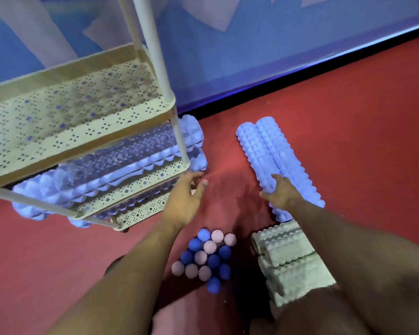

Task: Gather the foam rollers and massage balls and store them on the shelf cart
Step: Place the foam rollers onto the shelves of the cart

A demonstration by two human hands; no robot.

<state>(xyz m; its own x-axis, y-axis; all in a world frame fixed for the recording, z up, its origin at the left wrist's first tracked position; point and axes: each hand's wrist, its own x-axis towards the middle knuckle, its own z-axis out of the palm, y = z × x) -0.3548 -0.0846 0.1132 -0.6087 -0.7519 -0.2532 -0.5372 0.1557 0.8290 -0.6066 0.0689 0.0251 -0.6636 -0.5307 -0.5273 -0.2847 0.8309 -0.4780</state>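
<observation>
Two light blue foam rollers [273, 151] lie side by side on the red floor at the right. My right hand [279, 193] grips the near end of the left one. My left hand [186, 197] hangs with relaxed fingers, holding nothing, just off the corner of the cream shelf cart [78, 139]. Blue rollers [121, 168] lie on the cart's lower shelves, their ends sticking out past the posts. A cluster of several blue and pink spiky massage balls [207, 258] sits on the floor between my arms. Pale green rollers [288, 259] are stacked under my right forearm.
The cart's top perforated shelf [58, 107] holds nothing. A blue wall [252, 56] with a black baseboard runs behind the cart and rollers. Red floor [348, 117] stretches to the right. My knees are at the bottom edge.
</observation>
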